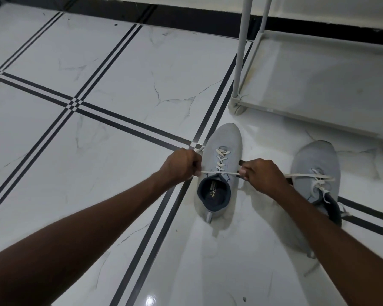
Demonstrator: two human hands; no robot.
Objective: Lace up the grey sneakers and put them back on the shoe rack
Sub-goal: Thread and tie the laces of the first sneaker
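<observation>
Two fists (181, 163) (262, 175), taut lace (219, 172)

Single view, head-mounted, wide-angle. Looks forward and steeply down onto tiled floor (119, 74). Strong barrel distortion: tile lines bow toward frame edges. Both forearms enter from bottom corners and converge near centre, left hand (181, 164) and right hand (263, 175) at arm's reach. Nearer sneaker (221, 164) just right of centre; shoe rack (307, 80) fills upper right. Dark skirting band along top edge. No second view.
</observation>
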